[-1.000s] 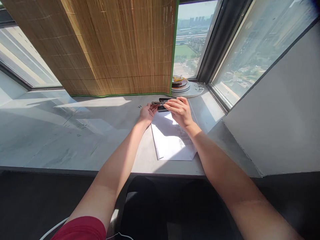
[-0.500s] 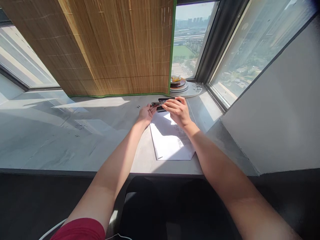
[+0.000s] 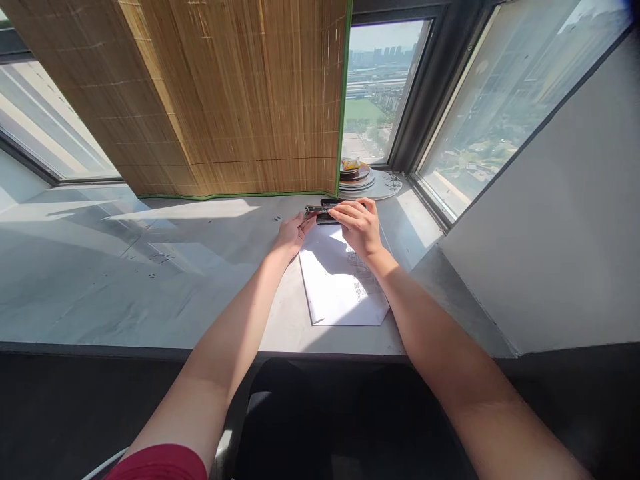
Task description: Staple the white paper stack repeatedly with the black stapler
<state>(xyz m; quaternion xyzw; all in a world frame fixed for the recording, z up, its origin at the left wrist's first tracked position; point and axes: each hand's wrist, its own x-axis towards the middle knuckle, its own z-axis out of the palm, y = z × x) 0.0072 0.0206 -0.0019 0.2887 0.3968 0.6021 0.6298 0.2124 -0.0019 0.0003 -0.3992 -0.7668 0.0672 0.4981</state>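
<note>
A black stapler (image 3: 327, 219), its metal staple channel showing between the spread dark parts, is held just above the far end of some white paper sheets (image 3: 327, 293). My right hand (image 3: 361, 229) is closed around the stapler's body from the right, fingers over the top. At the left end, my left hand (image 3: 291, 235) pinches the tip of the metal part with its fingers. Printed text shows on the right side of the paper. What lies inside the channel is too small to make out.
A few loose staples (image 3: 277, 219) lie on the grey sill (image 3: 225, 280), left of my hands. Behind the stapler, stacked plates (image 3: 357, 183) stand in the window corner. A bamboo blind (image 3: 240, 100) hangs along the back, and a white wall (image 3: 545, 220) rises at right.
The view has tilted up slightly, so the scene sits a little lower. Both hands keep hold of the stapler, with only a small shift of the fingers.
</note>
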